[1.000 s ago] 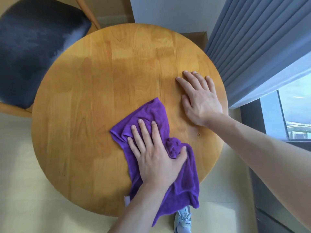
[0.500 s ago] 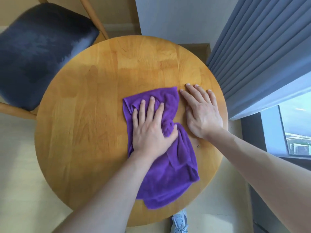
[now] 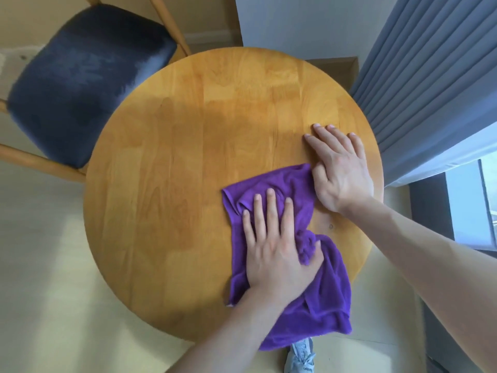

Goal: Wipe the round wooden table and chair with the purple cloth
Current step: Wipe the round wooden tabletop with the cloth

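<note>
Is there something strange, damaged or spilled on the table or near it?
Nothing stands out. The purple cloth lies bunched, its near end hanging past the table edge, normal for wiping.

Bright window daylight, wide-angle edge distortion

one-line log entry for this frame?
left hand: flat on purple cloth | right hand: flat on round wooden table | chair: untouched

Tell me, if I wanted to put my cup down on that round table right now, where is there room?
The table is bare across its left half, toward the chair, and along the far edge by the curtain. The near right is crowded: the left hand presses the purple cloth, and the right hand lies flat beside it.
</note>
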